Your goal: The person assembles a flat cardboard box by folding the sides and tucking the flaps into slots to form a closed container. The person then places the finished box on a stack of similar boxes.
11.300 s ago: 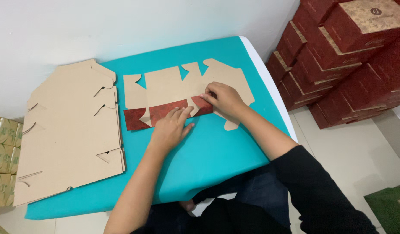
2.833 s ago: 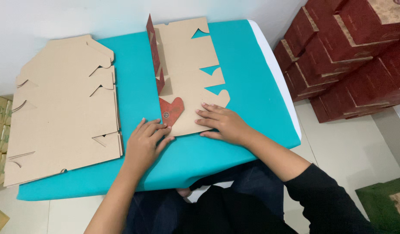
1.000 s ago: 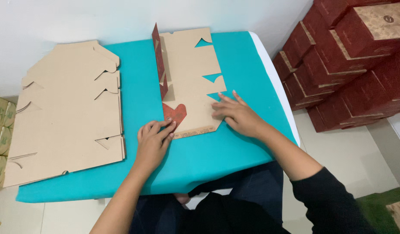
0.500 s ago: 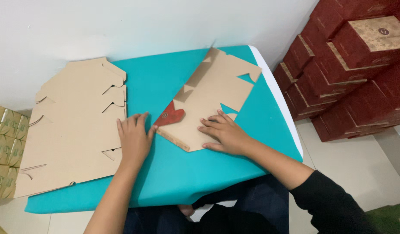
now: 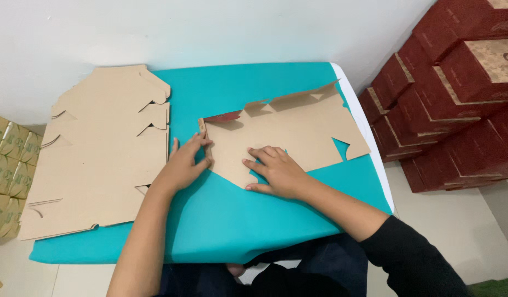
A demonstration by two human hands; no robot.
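Observation:
A flat die-cut cardboard box blank (image 5: pixel 298 132), brown side up with a red printed flap showing at its upper left, lies on the teal table cover (image 5: pixel 232 220). My left hand (image 5: pixel 182 165) rests at the blank's left edge, fingertips touching the folded edge near its corner. My right hand (image 5: pixel 276 170) presses flat on the blank's lower middle, fingers spread. Neither hand grips anything.
A stack of flat brown cardboard blanks (image 5: pixel 100 148) lies on the left part of the table. Dark red boxes with brown lids (image 5: pixel 452 82) are piled on the right, on the floor. Greenish-gold small boxes (image 5: pixel 6 170) stand at the far left. A white wall runs behind.
The blank has been turned from pointing away from me to lying across the table with its long side left to right. Both hands moved with it and stay on it.

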